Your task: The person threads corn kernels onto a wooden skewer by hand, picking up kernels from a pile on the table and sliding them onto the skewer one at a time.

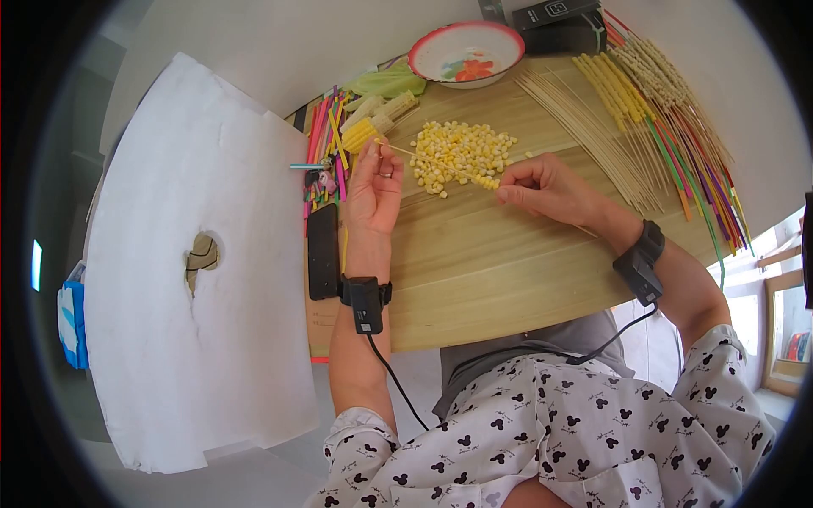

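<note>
My right hand (549, 193) pinches a thin wooden skewer (440, 164), which slants across the table with its tip toward my left hand. Several yellow corn kernels (485, 181) are threaded on it, bunched right at my right fingertips. Turned palm up, my left hand (375, 188) holds a single corn kernel (378, 141) between thumb and fingers, at the skewer's tip. Just beyond the skewer lies a pile of loose corn kernels (461, 151). Corn cobs (364, 131), one with yellow kernels still on it, rest beyond my left hand.
An enamel bowl (467, 52) with a red rim stands at the back. Bare skewers (584, 127) and kernel-threaded skewers (614, 89) lie at right, near coloured sticks (699, 182). A black phone (323, 252) and colourful straws (320, 135) line the left edge, beside a white board (203, 339).
</note>
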Demonstrator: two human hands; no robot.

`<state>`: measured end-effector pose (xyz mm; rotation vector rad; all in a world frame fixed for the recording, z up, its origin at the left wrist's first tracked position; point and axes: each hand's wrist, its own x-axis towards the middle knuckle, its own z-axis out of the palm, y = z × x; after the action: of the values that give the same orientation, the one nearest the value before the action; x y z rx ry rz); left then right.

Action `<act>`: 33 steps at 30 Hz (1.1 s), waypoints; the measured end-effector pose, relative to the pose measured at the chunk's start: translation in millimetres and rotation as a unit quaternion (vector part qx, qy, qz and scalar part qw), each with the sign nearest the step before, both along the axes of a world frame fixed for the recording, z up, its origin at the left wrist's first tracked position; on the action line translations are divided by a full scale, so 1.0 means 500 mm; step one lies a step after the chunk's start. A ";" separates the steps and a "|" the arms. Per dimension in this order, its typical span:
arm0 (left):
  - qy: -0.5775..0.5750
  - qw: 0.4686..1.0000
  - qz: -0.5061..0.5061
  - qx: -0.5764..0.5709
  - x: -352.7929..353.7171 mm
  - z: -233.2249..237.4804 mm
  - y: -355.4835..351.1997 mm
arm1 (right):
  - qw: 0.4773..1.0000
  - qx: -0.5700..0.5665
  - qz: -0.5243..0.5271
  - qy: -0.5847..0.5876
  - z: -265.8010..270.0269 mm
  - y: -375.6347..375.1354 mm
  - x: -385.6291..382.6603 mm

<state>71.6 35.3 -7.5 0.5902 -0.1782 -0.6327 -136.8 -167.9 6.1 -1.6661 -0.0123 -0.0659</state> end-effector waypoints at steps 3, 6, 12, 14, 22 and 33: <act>-0.011 1.000 0.005 0.006 0.000 0.001 0.000 | 1.000 0.006 0.001 -0.002 0.000 0.000 0.000; -0.035 0.999 0.017 0.020 -0.002 0.004 0.000 | 1.000 0.001 -0.001 -0.004 -0.001 -0.001 0.001; -0.055 0.998 0.018 0.038 -0.007 0.010 -0.002 | 1.000 0.009 0.001 -0.002 0.005 -0.002 -0.002; -0.057 0.997 0.022 0.045 -0.006 0.010 -0.002 | 1.000 0.007 0.002 0.002 0.004 -0.003 -0.002; -0.084 0.993 0.025 0.072 -0.006 0.006 -0.002 | 1.000 0.001 0.007 -0.001 0.004 -0.006 -0.002; -0.083 0.993 0.028 0.077 -0.010 0.011 -0.011 | 1.000 0.014 0.000 -0.002 0.003 -0.009 -0.001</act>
<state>66.4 29.9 -2.0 0.7944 -0.2685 -0.5461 -137.4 -172.2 7.8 -1.6387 -0.0145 -0.0691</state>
